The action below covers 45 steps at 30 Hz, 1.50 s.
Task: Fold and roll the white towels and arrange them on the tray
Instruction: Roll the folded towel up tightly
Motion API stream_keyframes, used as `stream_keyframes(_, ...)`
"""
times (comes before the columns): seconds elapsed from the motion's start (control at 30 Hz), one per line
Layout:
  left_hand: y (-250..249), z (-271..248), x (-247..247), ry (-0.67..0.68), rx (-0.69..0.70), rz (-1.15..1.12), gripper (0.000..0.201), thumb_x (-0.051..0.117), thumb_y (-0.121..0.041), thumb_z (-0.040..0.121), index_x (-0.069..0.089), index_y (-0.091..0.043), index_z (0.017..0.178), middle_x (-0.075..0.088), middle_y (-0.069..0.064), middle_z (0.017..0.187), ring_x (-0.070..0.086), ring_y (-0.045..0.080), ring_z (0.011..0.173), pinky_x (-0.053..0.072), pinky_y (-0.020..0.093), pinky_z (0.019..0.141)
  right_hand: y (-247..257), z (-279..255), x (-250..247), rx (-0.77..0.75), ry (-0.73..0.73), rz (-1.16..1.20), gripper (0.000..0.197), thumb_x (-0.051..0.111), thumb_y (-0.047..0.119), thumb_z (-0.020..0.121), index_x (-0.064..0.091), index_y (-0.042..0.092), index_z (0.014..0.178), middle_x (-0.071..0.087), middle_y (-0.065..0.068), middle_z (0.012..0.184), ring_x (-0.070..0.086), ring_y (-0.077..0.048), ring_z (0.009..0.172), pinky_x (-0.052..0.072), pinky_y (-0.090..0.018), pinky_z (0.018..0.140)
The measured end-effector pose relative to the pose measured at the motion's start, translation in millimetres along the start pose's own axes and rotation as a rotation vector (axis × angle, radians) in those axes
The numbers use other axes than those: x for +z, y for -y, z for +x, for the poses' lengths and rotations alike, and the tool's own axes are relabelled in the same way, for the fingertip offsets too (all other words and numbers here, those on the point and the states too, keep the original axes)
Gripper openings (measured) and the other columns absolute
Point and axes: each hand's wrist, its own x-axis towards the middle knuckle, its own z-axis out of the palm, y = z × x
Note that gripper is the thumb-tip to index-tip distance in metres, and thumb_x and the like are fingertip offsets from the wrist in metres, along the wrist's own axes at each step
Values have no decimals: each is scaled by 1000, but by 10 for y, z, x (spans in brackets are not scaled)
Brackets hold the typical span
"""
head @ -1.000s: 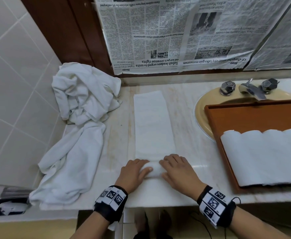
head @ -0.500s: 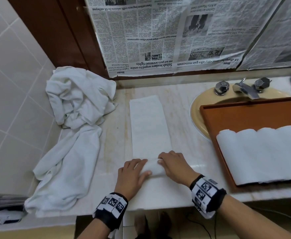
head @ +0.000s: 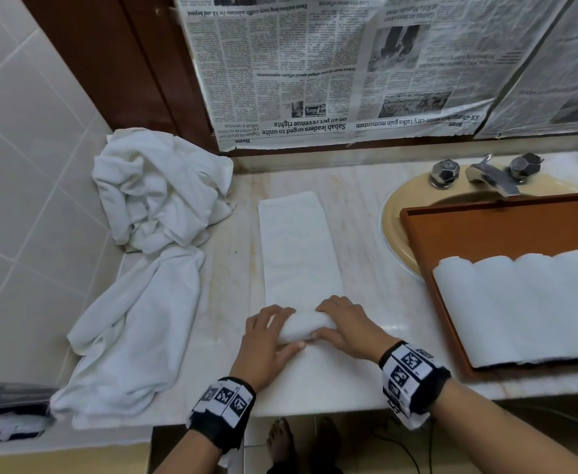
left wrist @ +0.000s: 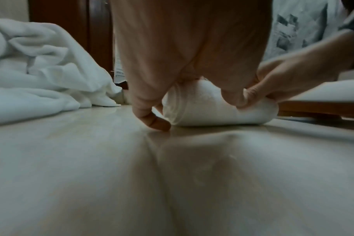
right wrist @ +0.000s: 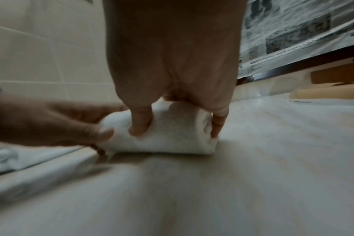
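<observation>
Our left hand (head: 267,340) and right hand (head: 347,328) are bare, with no gloves or rings on the fingers we can see. Just behind each hand, at the wrist, we wear a black band: the left wristband (head: 224,405) and the right wristband (head: 412,374). Each band carries white panels printed with square black-and-white coded markers set side by side. Behind the bands our forearms are bare and sleeveless. Below them, bare toes (head: 279,439) show on the floor.
</observation>
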Motion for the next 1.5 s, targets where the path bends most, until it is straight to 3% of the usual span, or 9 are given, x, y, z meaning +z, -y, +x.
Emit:
stream_keyframes(0.17,49,153,-87,130,-101,-21,64,48,-66,85,46,-37,142,45,-7,133,39,22,118,37,39,103,14,57,-41,59,44,48,50,64,47,92,53,15,129,40,-1,131,35,-19,123,37,-37,103)
stream_keyframes(0.37,97,395,-255,310,-192,-90,79,44,-80,67,53,-38,133,47,-4,121,46,24,120,36,41,106,-29,-174,184,-92,-185,-311,71,80,38,71,54,7,129,58,-9,122,61,-30,108,56,-39,82)
stream_keyframes(0.63,-124,117,-64,-135,-11,-43,62,71,-46,86,43,-32,139,32,-8,137,36,15,117,37,27,97,-70,81,-91,25,17,0,43,59,38,91,52,12,125,47,-2,122,42,-23,117,40,-36,98)
stream_keyframes(0.8,-57,155,-94,-62,-82,-114,53,72,-38,87,54,-26,136,51,-7,132,44,14,117,36,27,101,-108,107,-154,87,111,68,54,59,39,89,46,15,136,46,0,126,43,-22,122,39,-32,99)
stream_keyframes(1.03,38,287,-381,174,-166,-184,49,70,-50,87,60,-32,132,63,-5,122,57,14,115,40,22,93,-252,-155,101,-200,-153,-100,62,46,55,94,46,16,143,51,-2,131,49,-21,115,49,-35,93)
stream_keyframes(1.17,42,158,-245,42,-23,13,67,56,-63,90,39,-37,149,37,-11,146,34,17,128,33,31,108,-246,-22,9,-56,-40,165,52,57,52,95,53,20,137,50,3,124,42,-15,116,37,-30,104)
stream_keyframes(1.33,-40,65,-73,-70,25,14,56,66,-53,87,50,-43,140,42,-13,145,32,16,131,27,24,107,-176,121,-138,108,139,177,45,54,55,95,61,23,126,45,0,123,35,-21,124,32,-35,106)
stream_keyframes(1.43,-1,165,-82,-6,-42,-42,55,71,-54,83,56,-43,135,47,-15,137,37,16,126,29,24,107,-89,16,-27,27,-92,-226,59,33,58,93,58,18,129,51,-3,122,48,-26,115,42,-41,91)
stream_keyframes(1.5,42,272,-122,62,-104,-122,60,68,-62,74,59,-46,131,52,-15,130,44,17,124,35,34,110,-26,-116,95,-89,-210,-345,54,43,52,87,60,15,123,56,-4,116,57,-28,103,48,-39,80)
